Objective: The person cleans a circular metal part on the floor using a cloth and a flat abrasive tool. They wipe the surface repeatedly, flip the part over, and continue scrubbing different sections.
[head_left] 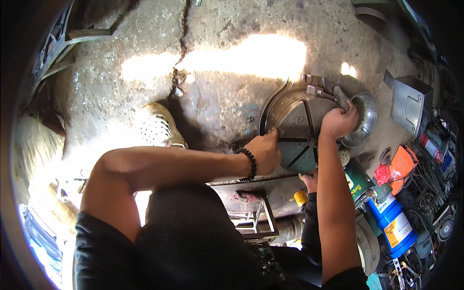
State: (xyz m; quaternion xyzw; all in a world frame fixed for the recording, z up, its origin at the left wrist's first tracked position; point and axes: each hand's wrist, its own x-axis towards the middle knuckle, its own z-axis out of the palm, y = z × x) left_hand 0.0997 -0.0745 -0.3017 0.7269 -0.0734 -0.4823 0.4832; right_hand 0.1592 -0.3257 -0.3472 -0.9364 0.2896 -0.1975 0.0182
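Cracked, stained concrete floor [227,96] is spreading out beyond both hands, with a bright patch of sunlight lying on it farther from the person than the work. Sitting directly under the hands is one round, slotted metal disc [296,126], grey-green and heavy-looking, lying flat or slightly tilted, with radial grooves running out from its middle. The left hand [263,152], wearing a black bead bracelet [249,164], is pressing on the disc's near-left rim with fingers curled; whether it is gripping anything small there cannot be told. The right hand [338,122] is closing around a metal fitting [323,91] at the disc's far-right edge, fingers wrapped over it. Both hands are touching the disc, the left on the nearer side, the right reaching farther across. Just beyond the right hand one shiny metal bowl [363,118] is resting, touching or nearly touching the disc. A third hand [309,181], belonging to another person, is showing below the disc's near edge. To the right of the right forearm, one blue canister [394,222] and one green can [358,180] are standing close together. One pale shoe [157,126] is lying well to the left of the left hand.
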